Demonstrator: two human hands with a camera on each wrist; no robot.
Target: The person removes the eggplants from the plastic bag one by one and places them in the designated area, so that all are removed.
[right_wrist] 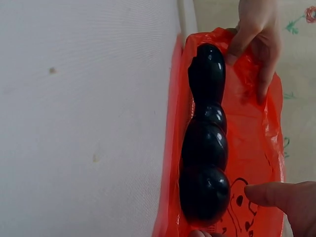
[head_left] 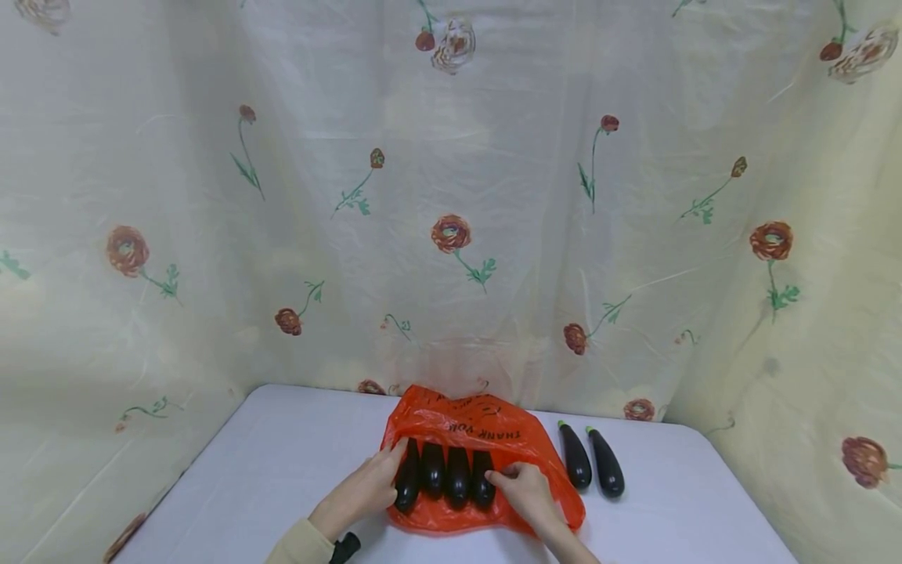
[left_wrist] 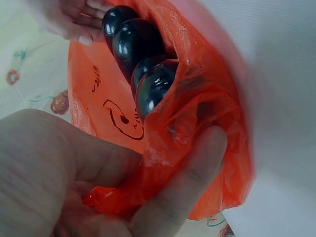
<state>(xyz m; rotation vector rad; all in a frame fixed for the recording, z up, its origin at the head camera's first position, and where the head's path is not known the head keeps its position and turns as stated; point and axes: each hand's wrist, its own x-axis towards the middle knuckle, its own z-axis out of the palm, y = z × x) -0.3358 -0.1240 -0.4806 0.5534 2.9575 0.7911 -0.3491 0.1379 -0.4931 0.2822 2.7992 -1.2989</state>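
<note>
A red plastic bag [head_left: 486, 427] with black print lies on the table, its mouth spread. Several dark eggplants [head_left: 458, 478] lie side by side in it, rounded ends toward me. My left hand [head_left: 362, 489] is at the bag's left side; in the left wrist view its thumb and fingers pinch the crumpled plastic [left_wrist: 173, 163] beside the leftmost eggplant. By the rightmost eggplant [right_wrist: 205, 197] is my right hand [head_left: 528, 489]. In the right wrist view its thumb [right_wrist: 271, 194] stands apart from that eggplant, over the bag, with a fingertip showing at the eggplant's near end.
Two more eggplants [head_left: 606, 466] with green stem ends lie on the white table [head_left: 303, 439], right of the bag. A floral curtain [head_left: 521, 274] hangs behind the table and along both sides. A black piece [head_left: 345, 547] shows by the left sleeve.
</note>
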